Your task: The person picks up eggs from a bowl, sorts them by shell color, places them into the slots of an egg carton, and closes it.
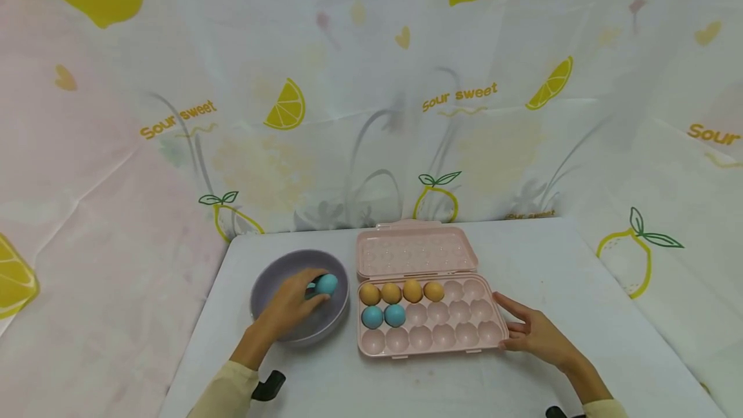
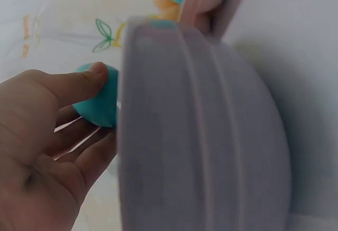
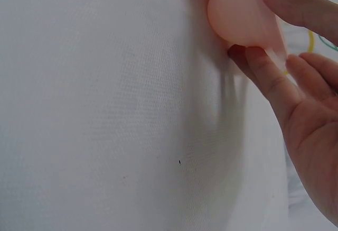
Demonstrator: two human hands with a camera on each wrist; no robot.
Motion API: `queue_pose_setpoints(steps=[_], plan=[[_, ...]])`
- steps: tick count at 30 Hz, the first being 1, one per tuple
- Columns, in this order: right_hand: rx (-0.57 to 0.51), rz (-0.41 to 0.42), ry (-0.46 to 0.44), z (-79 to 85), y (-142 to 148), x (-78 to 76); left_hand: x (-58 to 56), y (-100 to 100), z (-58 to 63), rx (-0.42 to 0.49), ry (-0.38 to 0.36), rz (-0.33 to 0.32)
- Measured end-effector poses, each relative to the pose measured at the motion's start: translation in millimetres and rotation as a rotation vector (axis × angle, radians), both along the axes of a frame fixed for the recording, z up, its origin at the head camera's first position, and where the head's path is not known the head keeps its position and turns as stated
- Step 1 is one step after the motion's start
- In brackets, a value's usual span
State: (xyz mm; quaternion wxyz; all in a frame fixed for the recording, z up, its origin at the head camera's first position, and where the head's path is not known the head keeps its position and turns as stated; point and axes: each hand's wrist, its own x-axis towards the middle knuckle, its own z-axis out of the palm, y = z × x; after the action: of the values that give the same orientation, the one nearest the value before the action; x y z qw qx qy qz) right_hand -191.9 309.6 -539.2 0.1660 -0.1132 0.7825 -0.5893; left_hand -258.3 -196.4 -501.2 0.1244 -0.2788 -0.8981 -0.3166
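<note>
Apparently, the work is standing between picking up and placing: the left hand (image 1: 293, 302) is pinching a blue ball (image 1: 327, 284) between thumb and fingers over the purple bowl (image 1: 269, 286), which is sitting just left of the pink egg tray (image 1: 432, 351). The fingers are covering part of the bowl, so what else it is holding isn't showing. The right hand (image 1: 536, 337) is touching the tray's right end with thumb and fingers spread apart, seemingly steadying it.

Four orange balls (image 1: 391, 292) are filling the tray's back row from the left, and two blue balls (image 1: 395, 315) are occupying the left of its middle row. By my judgement, the next move is calling for clearing the bowl's rim, crossing the narrow gap and lowering the ball into the middle row's third cup.

The lid (image 1: 416, 251) is lying open behind the tray, with the table's (image 1: 551, 263) back edge running just behind it. Open room is stretching in front of the tray and to its right, beyond the right hand.
</note>
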Motion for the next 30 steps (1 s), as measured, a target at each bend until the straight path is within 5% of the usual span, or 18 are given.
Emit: queue_pose_setpoints(steps=[11, 20, 30], plan=[[-0.001, 0.002, -0.005, -1.0, 0, -0.4, -4.5, 34, 15.4, 0.228, -0.086, -0.126], [-0.010, 0.002, 0.003, -0.4, 2, 0.1, -8.1, 66, 20.7, 0.287, -0.082, -0.175], [-0.016, 0.002, -0.001, -0.9, 0, 0.4, -12.6, 90, 19.8, 0.320, -0.198, -0.246]])
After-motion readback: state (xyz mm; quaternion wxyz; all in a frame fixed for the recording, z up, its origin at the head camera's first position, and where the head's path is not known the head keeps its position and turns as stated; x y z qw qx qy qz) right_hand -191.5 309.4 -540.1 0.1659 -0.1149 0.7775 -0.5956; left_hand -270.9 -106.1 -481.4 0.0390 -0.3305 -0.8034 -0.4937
